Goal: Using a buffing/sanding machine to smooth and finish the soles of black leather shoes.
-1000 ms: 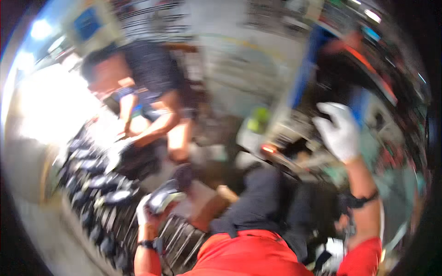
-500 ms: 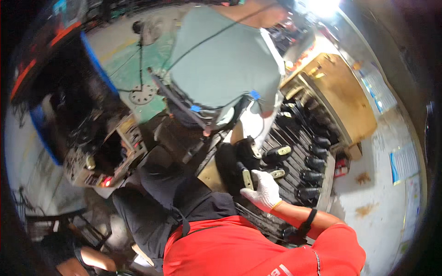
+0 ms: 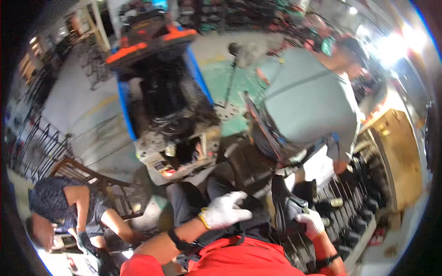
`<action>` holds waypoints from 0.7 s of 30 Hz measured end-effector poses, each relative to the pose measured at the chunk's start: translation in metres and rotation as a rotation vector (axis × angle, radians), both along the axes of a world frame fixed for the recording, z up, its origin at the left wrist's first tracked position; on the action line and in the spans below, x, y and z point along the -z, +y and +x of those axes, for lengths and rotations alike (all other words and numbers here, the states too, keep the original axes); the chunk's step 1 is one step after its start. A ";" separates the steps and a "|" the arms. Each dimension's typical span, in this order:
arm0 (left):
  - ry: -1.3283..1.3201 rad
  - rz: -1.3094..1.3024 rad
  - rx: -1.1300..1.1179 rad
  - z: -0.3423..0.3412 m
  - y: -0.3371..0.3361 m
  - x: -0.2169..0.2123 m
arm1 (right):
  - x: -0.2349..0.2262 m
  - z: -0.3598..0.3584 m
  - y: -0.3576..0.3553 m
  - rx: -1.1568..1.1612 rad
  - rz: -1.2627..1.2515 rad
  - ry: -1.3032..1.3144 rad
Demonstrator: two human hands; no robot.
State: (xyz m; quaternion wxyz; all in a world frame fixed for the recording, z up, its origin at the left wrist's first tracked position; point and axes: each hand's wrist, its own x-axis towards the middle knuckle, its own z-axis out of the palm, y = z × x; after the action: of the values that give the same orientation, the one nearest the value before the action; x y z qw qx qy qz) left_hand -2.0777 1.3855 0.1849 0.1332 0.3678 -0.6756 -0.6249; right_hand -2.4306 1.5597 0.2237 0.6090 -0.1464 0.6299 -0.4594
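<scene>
Landmark: the rack (image 3: 354, 216) of dark metal parts, low on the person's right.
Left hand: white-gloved left hand (image 3: 224, 210), left of the rack, lying palm down on the person's own dark-trousered lap (image 3: 193, 202), fingers spread loosely.
Left grip: wide and empty, resting rather than grasping.
Right hand: white-gloved right hand (image 3: 312, 221), at the rack's near edge, fingers curled against a dark flap-like part (image 3: 283, 207) that stands up just left of the rack.
Right grip: narrow, closing on the dark part's edge; I cannot tell whether it fully holds it.
The dark part: between the two hands, touching the right one, beside the rack's near end.
Changed since half a second ago: the right hand then hovered over the rack with a small pale piece at its fingertips; now it sits lower, against the dark part, and that piece is not visible. The left hand has come into sight on the lap.
Meaning: it looks like the work has moved from the rack to the dark part.
Co-worker in grey (image 3: 308, 106): bent over, beyond the rack.
Second person (image 3: 69, 207): crouched well left of the rack.
Blue machine (image 3: 161, 106): far behind the rack, on the floor.
</scene>
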 end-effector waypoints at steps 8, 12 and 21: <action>0.834 0.028 -0.664 -0.006 -0.010 -0.050 | -0.034 0.101 -0.219 -0.587 -0.404 0.028; 1.142 0.382 -0.892 0.045 -0.123 -0.105 | -0.088 0.193 -0.321 -0.623 -0.435 0.247; -0.754 -0.514 -1.049 0.174 -0.385 -0.057 | -0.273 0.301 -0.544 -0.063 -1.916 1.250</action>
State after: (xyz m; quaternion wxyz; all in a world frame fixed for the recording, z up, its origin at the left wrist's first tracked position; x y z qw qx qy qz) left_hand -1.9034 1.0010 0.2417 0.2567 0.7944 -0.5355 -0.1278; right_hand -2.1295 1.0156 0.4970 -0.1615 -0.7688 0.2095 -0.5822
